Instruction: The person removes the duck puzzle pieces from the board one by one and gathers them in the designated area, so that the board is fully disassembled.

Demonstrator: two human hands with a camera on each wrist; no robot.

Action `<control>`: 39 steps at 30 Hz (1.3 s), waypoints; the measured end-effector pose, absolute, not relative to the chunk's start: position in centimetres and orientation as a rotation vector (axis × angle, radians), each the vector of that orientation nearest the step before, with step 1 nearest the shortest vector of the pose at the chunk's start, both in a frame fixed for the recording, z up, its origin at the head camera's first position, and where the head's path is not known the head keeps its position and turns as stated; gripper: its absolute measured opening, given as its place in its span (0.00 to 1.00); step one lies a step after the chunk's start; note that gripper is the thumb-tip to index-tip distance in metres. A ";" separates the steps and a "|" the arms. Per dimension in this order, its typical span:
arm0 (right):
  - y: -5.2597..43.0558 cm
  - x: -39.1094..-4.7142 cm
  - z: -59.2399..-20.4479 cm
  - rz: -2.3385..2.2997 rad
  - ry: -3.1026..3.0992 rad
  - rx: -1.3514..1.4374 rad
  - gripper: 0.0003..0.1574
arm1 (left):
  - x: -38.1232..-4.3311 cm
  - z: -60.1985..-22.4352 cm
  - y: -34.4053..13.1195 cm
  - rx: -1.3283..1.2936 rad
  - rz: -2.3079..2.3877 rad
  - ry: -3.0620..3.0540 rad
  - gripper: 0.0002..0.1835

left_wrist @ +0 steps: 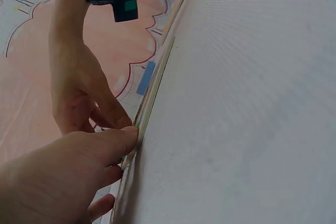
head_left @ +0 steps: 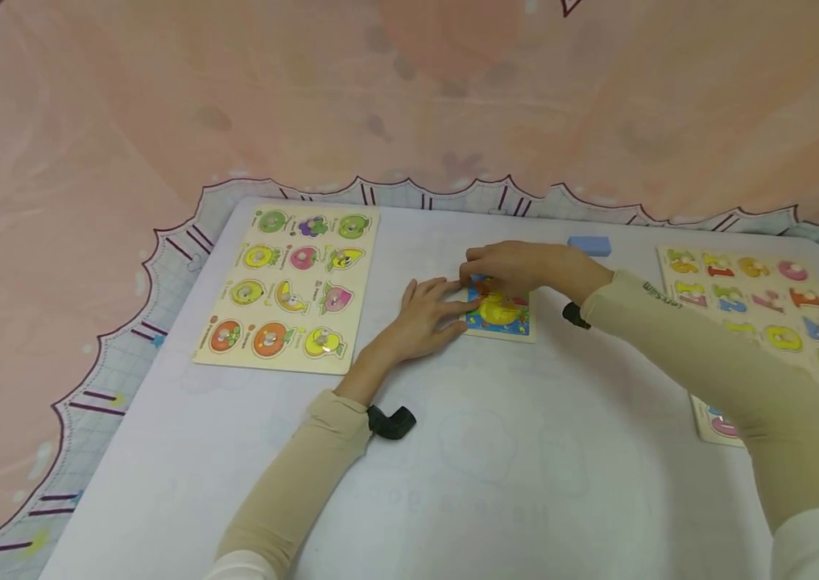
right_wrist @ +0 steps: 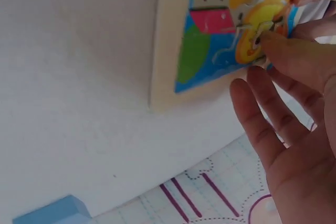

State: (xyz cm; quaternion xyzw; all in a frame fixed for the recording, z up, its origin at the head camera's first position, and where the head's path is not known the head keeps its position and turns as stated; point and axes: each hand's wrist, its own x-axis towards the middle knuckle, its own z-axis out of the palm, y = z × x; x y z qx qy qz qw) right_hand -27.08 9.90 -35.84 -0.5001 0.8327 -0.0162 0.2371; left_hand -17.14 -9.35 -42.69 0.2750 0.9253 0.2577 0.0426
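A small jigsaw puzzle [head_left: 499, 326] with a yellow duck-like figure on blue lies at the middle of the table. My left hand [head_left: 427, 321] rests at its left side, fingers spread, with fingertips touching its edge and face. From above, my right hand [head_left: 506, 266] reaches over the upper left part of the puzzle. In the right wrist view its thumb [right_wrist: 283, 53] lies on the duck's face and the fingers curve past the edge, pinching a puzzle piece there. That piece's outline is mostly hidden by the hand.
A fruit puzzle board [head_left: 235, 274] lies at the left. A number puzzle board [head_left: 713, 431] lies at the right, partly under the right forearm. A blue block [head_left: 589, 246] stands behind the right wrist. Patterned cloth [head_left: 416, 121] hangs beyond the white table [head_left: 481, 499].
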 end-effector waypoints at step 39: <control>12.8 -25.5 -39.4 -1.001 2.387 -0.822 0.12 | -17.2 -43.4 -9.5 0.863 0.881 2.896 0.20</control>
